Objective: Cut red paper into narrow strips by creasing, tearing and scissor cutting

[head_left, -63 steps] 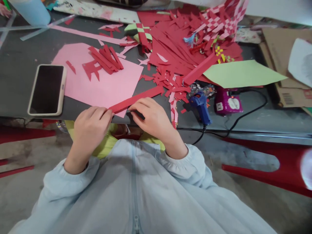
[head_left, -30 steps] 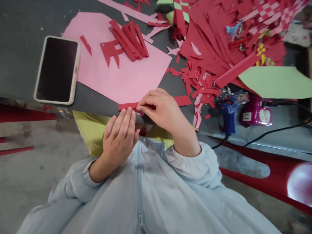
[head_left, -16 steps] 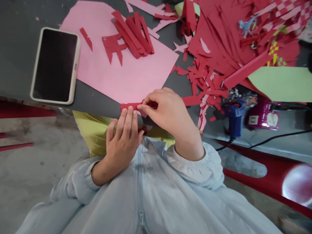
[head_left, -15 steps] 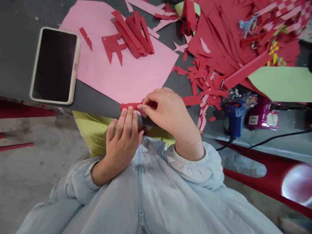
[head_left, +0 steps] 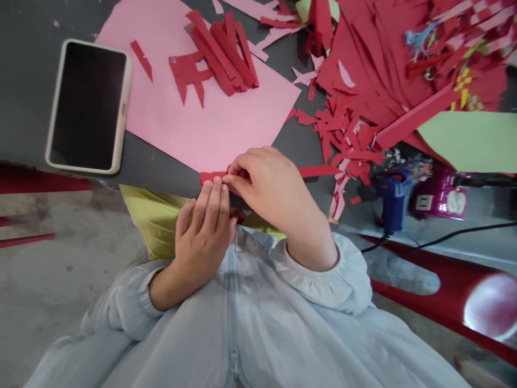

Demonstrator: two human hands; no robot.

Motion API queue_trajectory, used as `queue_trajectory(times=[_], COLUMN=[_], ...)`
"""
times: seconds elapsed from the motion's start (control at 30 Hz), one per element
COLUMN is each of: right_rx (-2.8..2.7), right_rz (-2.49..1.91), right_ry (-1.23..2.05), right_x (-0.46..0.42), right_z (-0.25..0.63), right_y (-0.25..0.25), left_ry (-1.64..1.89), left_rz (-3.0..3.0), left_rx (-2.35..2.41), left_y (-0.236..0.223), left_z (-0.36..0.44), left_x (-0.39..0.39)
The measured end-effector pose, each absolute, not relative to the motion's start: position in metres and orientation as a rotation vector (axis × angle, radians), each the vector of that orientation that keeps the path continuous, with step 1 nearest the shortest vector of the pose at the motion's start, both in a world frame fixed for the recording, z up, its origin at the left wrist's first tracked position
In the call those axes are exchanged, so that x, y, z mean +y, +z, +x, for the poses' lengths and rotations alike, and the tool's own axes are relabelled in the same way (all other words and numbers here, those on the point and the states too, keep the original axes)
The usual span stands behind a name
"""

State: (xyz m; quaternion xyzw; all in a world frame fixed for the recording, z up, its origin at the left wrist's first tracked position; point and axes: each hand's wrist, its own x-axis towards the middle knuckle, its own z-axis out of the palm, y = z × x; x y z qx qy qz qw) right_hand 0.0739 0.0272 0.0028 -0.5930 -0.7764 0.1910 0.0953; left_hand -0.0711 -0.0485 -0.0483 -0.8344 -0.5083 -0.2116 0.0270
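A red paper strip (head_left: 319, 171) lies along the table's near edge, over the bottom tip of a pink paper sheet (head_left: 218, 129). My left hand (head_left: 204, 226) rests its outstretched fingertips flat on the strip's left end. Close beside them, my right hand (head_left: 270, 183) pinches the strip between thumb and forefinger and hides its middle. Further up the pink sheet sit several folded red strips (head_left: 226, 54), a red fish-shaped paper cutout (head_left: 188, 75) with a small eye, and a thin red scrap (head_left: 141, 60).
A phone (head_left: 88, 108) in a pale case lies at left. Red paper scraps (head_left: 347, 134) and larger red sheets (head_left: 375, 59) pile up at right, near a green sheet (head_left: 472, 140). A blue glue gun (head_left: 393, 199) and a purple power socket (head_left: 440, 199) with a black cord stand at the right.
My right hand's pinch has shifted slightly left along the strip, closer to my left fingertips. My left hand stays in place. The view has turned a little.
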Motion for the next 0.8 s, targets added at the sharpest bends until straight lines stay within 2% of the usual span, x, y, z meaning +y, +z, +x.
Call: queue_trajectory(times=[0.8], right_rx=[-2.334], right_rz=[-1.783], right_ry=[0.529], right_x=[0.026], right_z=[0.061], right_y=[0.007], left_ry=[-0.624], left_rz=[-2.595], left_rx=[-1.555], left_y=[-0.046], left_z=[-0.076], left_x=[-0.045])
